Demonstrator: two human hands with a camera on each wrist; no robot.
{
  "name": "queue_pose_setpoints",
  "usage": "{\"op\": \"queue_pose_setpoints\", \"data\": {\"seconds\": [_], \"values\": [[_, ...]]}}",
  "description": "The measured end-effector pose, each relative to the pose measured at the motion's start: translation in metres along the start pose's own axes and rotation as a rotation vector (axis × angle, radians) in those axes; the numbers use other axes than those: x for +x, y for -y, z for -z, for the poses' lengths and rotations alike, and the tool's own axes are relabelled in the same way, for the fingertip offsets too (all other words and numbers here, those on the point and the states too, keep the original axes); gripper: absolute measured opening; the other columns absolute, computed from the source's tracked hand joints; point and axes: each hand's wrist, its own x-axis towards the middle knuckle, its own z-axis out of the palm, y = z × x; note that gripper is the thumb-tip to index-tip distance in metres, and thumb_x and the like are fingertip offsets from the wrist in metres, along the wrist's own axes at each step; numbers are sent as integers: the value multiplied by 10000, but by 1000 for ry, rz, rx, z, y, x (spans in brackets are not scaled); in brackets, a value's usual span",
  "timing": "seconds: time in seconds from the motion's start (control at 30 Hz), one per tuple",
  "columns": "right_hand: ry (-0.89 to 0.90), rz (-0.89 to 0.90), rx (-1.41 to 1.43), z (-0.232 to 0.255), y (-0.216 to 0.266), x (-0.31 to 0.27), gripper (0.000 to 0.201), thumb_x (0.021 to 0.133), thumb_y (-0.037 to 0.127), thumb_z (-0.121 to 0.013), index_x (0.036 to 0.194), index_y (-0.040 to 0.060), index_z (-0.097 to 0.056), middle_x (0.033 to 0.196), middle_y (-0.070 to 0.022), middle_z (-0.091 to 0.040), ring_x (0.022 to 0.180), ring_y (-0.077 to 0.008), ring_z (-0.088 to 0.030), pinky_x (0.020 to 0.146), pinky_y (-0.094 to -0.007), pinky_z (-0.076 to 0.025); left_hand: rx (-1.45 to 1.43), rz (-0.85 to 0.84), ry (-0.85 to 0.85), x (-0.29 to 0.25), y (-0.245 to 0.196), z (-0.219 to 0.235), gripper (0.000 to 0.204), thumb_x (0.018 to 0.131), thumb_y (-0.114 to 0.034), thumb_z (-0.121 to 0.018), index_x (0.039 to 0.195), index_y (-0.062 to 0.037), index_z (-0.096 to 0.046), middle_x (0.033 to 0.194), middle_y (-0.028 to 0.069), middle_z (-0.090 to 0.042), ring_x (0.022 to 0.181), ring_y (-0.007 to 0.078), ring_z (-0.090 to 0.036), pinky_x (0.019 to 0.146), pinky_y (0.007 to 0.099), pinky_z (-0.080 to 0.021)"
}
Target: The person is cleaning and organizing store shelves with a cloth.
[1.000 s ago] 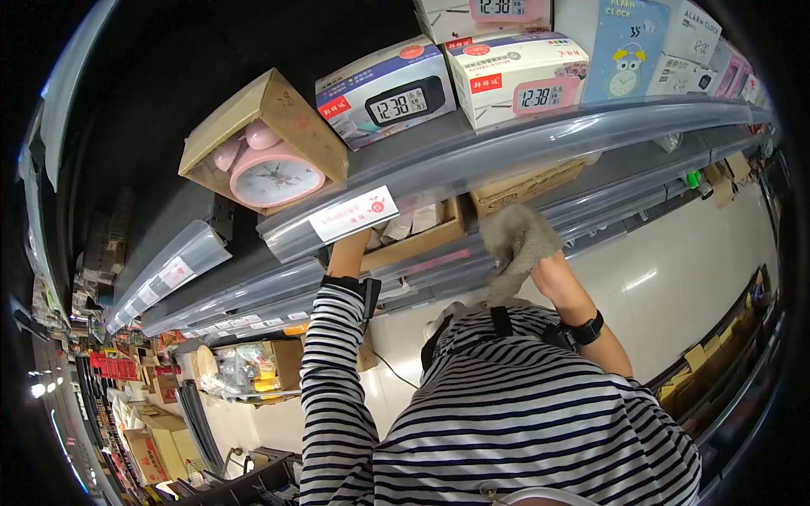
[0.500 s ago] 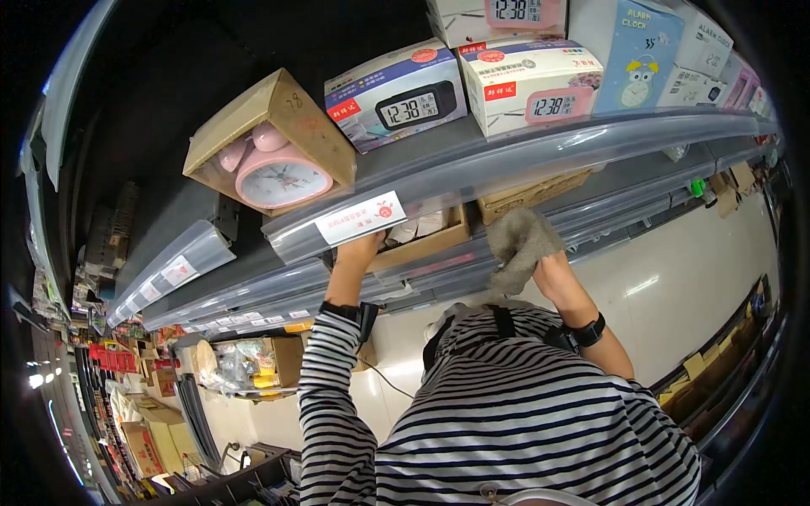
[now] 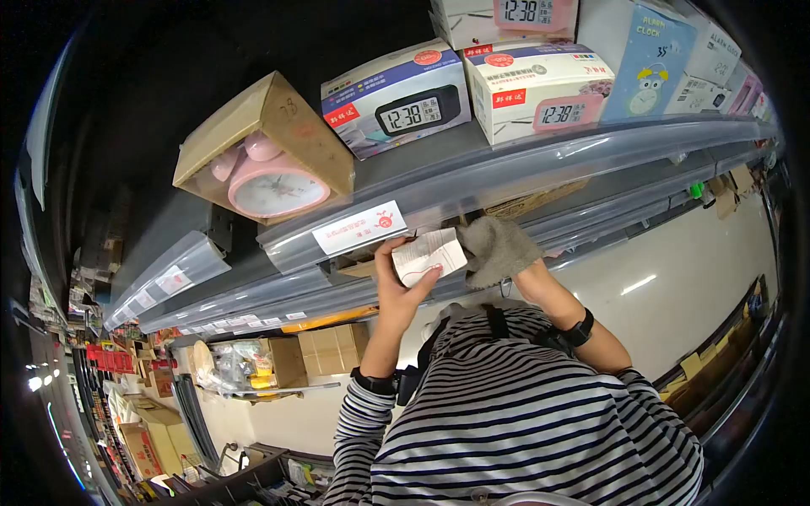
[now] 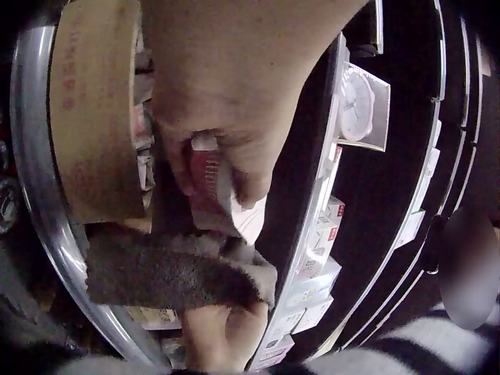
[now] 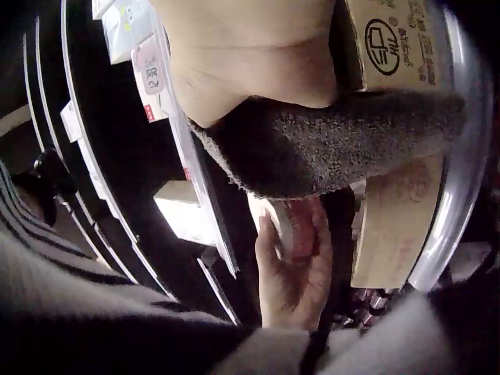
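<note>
In the head view my left hand [image 3: 396,295] grips a small box [image 3: 429,255], its white face covered in fine print. A red side of this box [image 5: 306,228] shows in the right wrist view, between left thumb and fingers. My right hand [image 3: 538,282] holds a grey-brown cloth [image 3: 499,253], whose folds hide its fingers. The cloth's edge comes right up to the small box, just below the shelf's clear front strip. In the left wrist view an open cardboard carton [image 4: 98,117] with small packets inside stands beside the left hand.
Above the hands, a shelf carries a pink twin-bell alarm clock [image 3: 280,187] in a cardboard box and boxed digital clocks [image 3: 413,110]. A clear shelf strip [image 3: 506,173] with a paper label [image 3: 359,228] juts out ahead. Pale floor [image 3: 629,253] lies to the right.
My left hand has come out from under the shelf strip, bringing the small box into sight. The right hand with the cloth has moved left, towards it.
</note>
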Motion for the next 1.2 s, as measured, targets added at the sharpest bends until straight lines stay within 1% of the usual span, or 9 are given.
{"op": "queue_pose_setpoints", "data": {"seconds": [0.07, 0.13, 0.27, 0.43, 0.57, 0.63, 0.87, 0.93, 1.2], "values": [[-40, 35, -20, -6, 13, -2, 386, 906, 207, -563, 1222, 2, -480, 1195, -79, -535, 1089, -199, -505, 942, -338, -403, -42, 22, -2, 0, 5, -5, 609, 727, 8, -735, 1208, -36, -365, 1130, 108, -498, 1025, 178, -541, 880, 302, -452], [23, 386, -748, -6, 22, -3, 371, 867, 181, -587, 1190, 21, -503, 1156, -126, -542, 1073, -256, -517, 931, -372, -399, -99, 50, 6, 2, 4, -7, 596, 728, 8, -736, 1203, -40, -379, 1099, 108, -524, 1025, 175, -548, 867, 294, -459], [160, 320, -843, -13, 31, 6, 341, 821, 162, -610, 1129, 35, -538, 1074, -153, -558, 1010, -302, -536, 903, -403, -400, -42, 42, -8, 8, 4, -12, 602, 719, -2, -750, 1201, -39, -392, 1107, 111, -534, 1031, 178, -549, 887, 298, -453], [-206, 398, -1336, -18, 34, 15, 210, 770, 154, -603, 952, 57, -564, 924, -138, -589, 880, -331, -565, 742, -396, -446, 80, -74, 168, 10, -3, -30, 654, 708, -28, -768, 1248, -26, -401, 1234, 123, -488, 1097, 208, -532, 942, 309, -427], [-297, 453, -960, -6, 20, 19, 185, 779, 167, -599, 932, 65, -578, 900, -147, -590, 866, -334, -570, 701, -389, -457, -31, 9, 144, 12, 10, -24, 725, 715, -23, -764, 1306, -17, -345, 1277, 133, -454, 1147, 216, -501, 949, 331, -443], [-243, 450, -1233, -6, 22, 22, 194, 798, 168, -617, 963, 66, -607, 919, -139, -602, 884, -315, -582, 732, -391, -465, -61, -61, 136, 13, 13, -21, 719, 719, -18, -759, 1301, -9, -337, 1280, 144, -446, 1133, 223, -513, 943, 333, -452], [-253, 717, -1295, -2, -8, 43, 218, 793, 119, -633, 1002, 56, -623, 974, -138, -614, 911, -321, -583, 761, -409, -467, -105, -71, -16, 10, 9, -16, 632, 748, 25, -714, 1259, 1, -342, 1186, 169, -518, 1045, 230, -571, 886, 331, -484], [-180, 411, -1186, -9, -1, 45, 272, 815, 173, -568, 1063, 72, -616, 1024, -104, -611, 1007, -295, -554, 866, -425, -420, -134, -53, -35, 9, 13, -10, 620, 749, 33, -708, 1256, -7, -352, 1167, 165, -533, 1049, 224, -568, 880, 327, -484], [-200, 617, -1538, -16, -12, 66, 242, 824, 183, -541, 1010, 57, -632, 995, -122, -625, 982, -308, -571, 874, -436, -420, -241, -99, -188, 14, 30, 10, 533, 760, 32, -692, 1209, -23, -409, 1093, 134, -551, 1004, 210, -579, 872, 306, -482]]}}
